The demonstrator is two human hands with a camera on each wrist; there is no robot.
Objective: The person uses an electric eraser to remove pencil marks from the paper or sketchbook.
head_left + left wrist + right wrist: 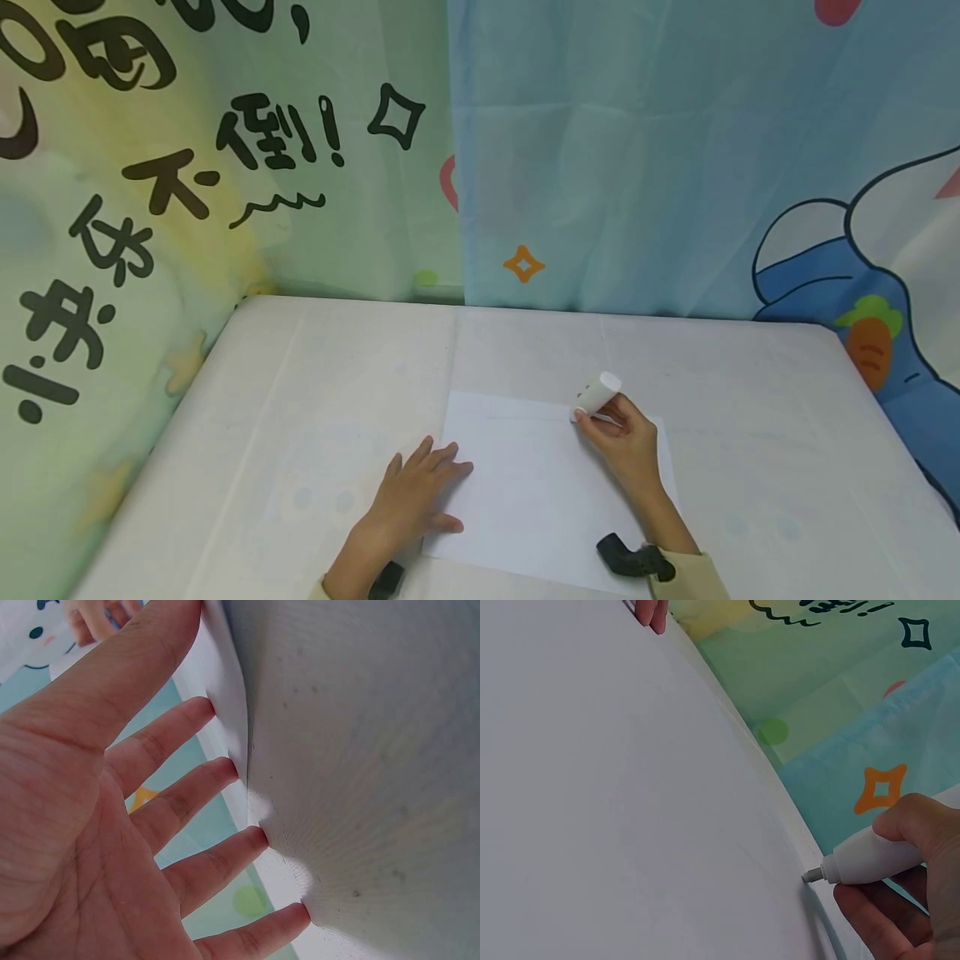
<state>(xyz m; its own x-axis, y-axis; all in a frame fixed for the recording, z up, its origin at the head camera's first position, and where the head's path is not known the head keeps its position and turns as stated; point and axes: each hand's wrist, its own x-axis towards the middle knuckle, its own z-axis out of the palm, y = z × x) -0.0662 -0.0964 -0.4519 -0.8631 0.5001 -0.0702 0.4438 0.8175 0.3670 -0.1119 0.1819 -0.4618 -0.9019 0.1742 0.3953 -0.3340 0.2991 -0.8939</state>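
A white sheet of paper [525,500] lies on the table, with a faint line across its far part. My right hand [633,446] pinches a thick white electric eraser [600,392] between thumb and fingers near the sheet's far right part. In the right wrist view, the tapered nose of the eraser [866,856] ends in a small grey tip [811,875] at the paper surface; whether it touches, I cannot tell. My left hand [412,496] rests with spread fingers at the sheet's left edge. Seen from the left wrist, its fingertips [251,838] touch the surface.
A white-covered table [337,367] extends around the sheet. Behind it hang a green printed curtain [360,233] and a blue one [637,208]. Dark wrist devices [626,557] sit at both wrists.
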